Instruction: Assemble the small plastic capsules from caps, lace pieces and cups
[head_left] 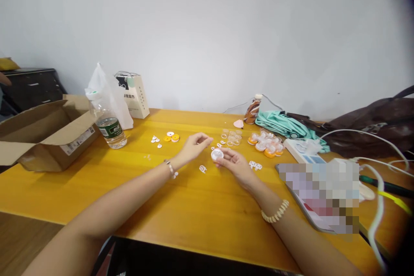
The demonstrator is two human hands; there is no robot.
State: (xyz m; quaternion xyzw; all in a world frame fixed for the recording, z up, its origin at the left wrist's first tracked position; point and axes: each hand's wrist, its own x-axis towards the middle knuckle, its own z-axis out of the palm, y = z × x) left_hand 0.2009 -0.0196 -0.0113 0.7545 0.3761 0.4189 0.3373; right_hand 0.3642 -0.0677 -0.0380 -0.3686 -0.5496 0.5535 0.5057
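My right hand (236, 164) grips a small round, clear-and-white plastic piece (217, 154) between thumb and fingers, above the table. To its left, my left hand (195, 146) is closed in a pinch close to that piece but apart from it; anything in its fingertips is too small to make out. Below the hands lies a white perforated plastic part (202, 169). More white parts with holes (255, 165) rest right of my right hand. Just behind the hands stand several clear round cups (233, 138), with a few small white pieces (220, 144) beside them.
Orange-and-clear round assemblies (270, 144) cluster at right, before a teal cloth (284, 124) and a bottle (252, 110). A tablet (299, 196) and white cables lie nearer. Yellow discs (171, 138), a water bottle (111, 129) and an open cardboard box (48, 146) are left.
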